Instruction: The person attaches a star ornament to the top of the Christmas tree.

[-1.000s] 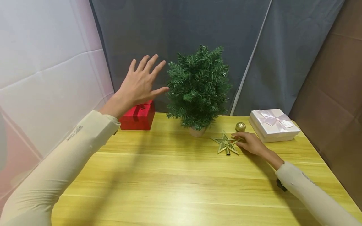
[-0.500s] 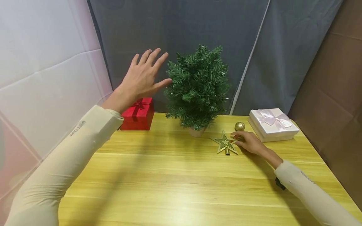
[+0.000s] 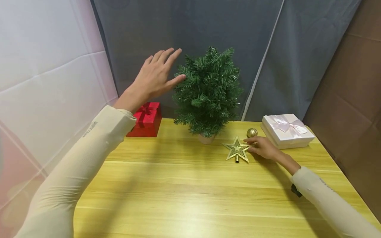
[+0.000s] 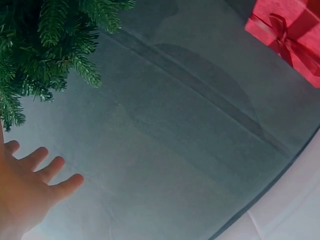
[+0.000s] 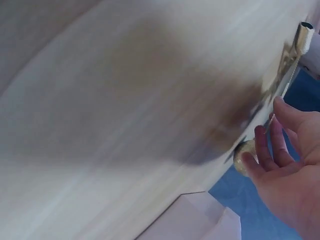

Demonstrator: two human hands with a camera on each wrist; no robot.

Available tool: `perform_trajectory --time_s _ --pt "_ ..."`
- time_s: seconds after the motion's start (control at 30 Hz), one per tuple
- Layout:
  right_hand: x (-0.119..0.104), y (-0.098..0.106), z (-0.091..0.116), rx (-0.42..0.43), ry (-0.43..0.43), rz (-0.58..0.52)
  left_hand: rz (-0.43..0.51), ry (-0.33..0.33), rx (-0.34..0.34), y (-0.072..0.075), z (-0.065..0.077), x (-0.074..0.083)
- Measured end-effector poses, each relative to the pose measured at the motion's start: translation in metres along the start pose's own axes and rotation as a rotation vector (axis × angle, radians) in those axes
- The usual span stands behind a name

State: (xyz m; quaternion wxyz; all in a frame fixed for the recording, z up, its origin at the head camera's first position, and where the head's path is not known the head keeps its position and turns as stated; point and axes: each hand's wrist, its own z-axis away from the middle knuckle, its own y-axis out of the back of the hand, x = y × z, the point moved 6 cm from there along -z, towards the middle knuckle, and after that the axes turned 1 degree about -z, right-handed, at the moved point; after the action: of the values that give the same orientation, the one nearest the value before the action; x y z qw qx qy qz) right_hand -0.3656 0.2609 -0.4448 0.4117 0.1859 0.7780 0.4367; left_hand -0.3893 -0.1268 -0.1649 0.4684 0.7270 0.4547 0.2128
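My right hand (image 3: 262,147) pinches one point of a gold star tree topper (image 3: 236,148) between thumb and fingers. The star is slightly tilted, close over the table, its short tube toward me. In the right wrist view the star appears edge-on past the thumb, its tube (image 5: 303,40) at upper right. A gold bauble (image 3: 252,133) lies just behind the right fingers. My left hand (image 3: 153,74) is raised in the air, fingers spread, left of a small green Christmas tree (image 3: 208,92); its thumb overlaps the branches in the head view. In the left wrist view that hand (image 4: 32,192) holds nothing.
A red gift box (image 3: 146,124) with a bow stands at the back left, partly behind the left sleeve. At the back right is a white gift box (image 3: 287,131) with a pale ribbon. Grey cloth (image 3: 143,26) hangs behind the wooden table (image 3: 178,191).
My left hand has moved up and right, toward the treetop. The star in my right hand has turned and tipped up slightly.
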Motion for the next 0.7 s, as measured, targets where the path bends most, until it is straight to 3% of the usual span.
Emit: perform_trajectory --time_s 0.3,0.7 --pt "-0.005 0.009 -0.001 -0.044 -0.012 -0.045 0.073 -0.023 0.011 0.0 -0.01 0.006" --pt "-0.01 0.019 0.001 -0.005 -0.101 -0.186 0.27 0.006 -0.008 -0.003 -0.018 0.013"
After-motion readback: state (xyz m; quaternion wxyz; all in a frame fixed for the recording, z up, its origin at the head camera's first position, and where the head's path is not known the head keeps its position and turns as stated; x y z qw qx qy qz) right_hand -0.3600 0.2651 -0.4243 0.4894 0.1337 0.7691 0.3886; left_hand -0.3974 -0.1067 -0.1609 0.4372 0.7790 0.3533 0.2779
